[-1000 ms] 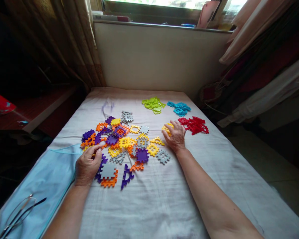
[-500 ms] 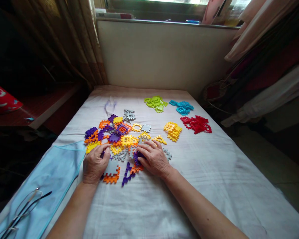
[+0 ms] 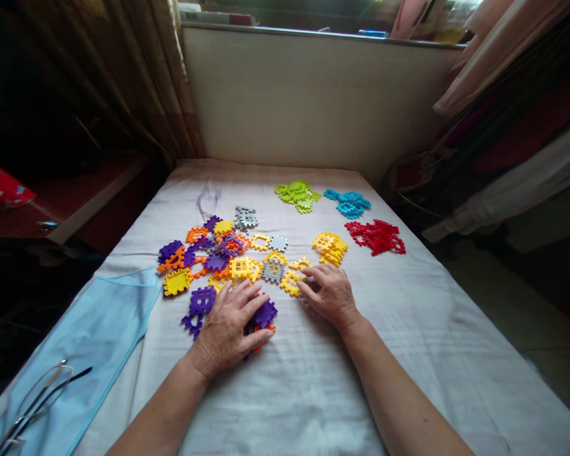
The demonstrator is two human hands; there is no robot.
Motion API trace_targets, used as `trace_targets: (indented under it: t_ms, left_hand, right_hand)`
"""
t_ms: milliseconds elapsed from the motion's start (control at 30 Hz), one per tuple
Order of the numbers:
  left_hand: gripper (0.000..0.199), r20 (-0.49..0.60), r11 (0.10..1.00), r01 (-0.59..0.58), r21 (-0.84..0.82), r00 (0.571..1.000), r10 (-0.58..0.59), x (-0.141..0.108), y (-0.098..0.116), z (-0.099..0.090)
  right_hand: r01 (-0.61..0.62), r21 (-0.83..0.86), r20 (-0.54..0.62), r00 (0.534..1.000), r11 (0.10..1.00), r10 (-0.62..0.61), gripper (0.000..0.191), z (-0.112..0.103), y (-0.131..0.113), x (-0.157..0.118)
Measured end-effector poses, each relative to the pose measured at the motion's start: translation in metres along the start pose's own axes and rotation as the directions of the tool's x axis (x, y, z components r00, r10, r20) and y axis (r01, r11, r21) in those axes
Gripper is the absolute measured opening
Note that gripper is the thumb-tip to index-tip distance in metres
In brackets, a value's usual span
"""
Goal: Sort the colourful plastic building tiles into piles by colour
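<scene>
My left hand lies spread over the near side of a mixed heap of plastic interlocking building pieces, covering some of them. Purple pieces show to its left, and another purple piece shows by its fingers, with bits of orange under the thumb. To the right of the heap, my right hand rests with bent fingers and the thumb apart from them. Its fingertips are at a yellow window piece; something grey is partly hidden below the hand. A grey window piece lies just left of that.
Sorted piles lie farther back: green, blue, red and yellow-orange. A grey stack stands behind the heap. On the left, glasses rest on a light blue cloth. A wall borders the bed's far end.
My left hand has moved right and spread flat over the pieces. My right hand has shifted right, off the purple piece, to the yellow window piece. Several near pieces have been moved about.
</scene>
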State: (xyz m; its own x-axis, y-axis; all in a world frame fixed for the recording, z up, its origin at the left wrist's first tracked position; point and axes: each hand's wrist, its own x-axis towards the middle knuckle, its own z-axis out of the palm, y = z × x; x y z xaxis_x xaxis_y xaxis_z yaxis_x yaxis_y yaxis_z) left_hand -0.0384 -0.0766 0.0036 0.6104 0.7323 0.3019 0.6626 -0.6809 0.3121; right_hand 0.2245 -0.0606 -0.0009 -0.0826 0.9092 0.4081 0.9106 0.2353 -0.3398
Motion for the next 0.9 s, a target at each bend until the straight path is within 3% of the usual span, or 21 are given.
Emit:
trace_targets:
  t_ms: [167,267,467,633,900]
  left_hand:
    - [0.049,0.022,0.999,0.042,-0.007,0.999,-0.042,-0.001,0.000,0.002]
    - [0.044,0.007,0.998,0.058,-0.007,0.998,-0.058,0.000,-0.002,0.002]
    - [0.040,-0.016,0.998,0.060,-0.006,0.998,-0.060,0.000,-0.004,0.004]
    - [0.041,-0.009,0.999,0.054,-0.004,0.998,-0.054,-0.001,-0.005,0.005]
    - [0.039,-0.011,0.999,0.045,-0.001,0.999,-0.045,0.000,-0.007,0.006]
  right_hand:
    - [0.061,-0.051,0.113,0.992,0.997,-0.055,0.042,-0.002,-0.009,-0.004]
    - [0.068,-0.057,0.133,0.989,0.996,-0.060,0.045,0.000,-0.015,-0.003]
    - [0.065,-0.071,0.053,0.997,0.995,-0.061,0.038,-0.004,-0.001,-0.001]
    - [-0.047,-0.039,-0.064,0.997,0.998,0.045,0.032,-0.008,0.027,-0.002]
    - [-0.100,-0.177,-0.036,0.995,0.979,0.095,0.033,-0.004,0.030,-0.005]
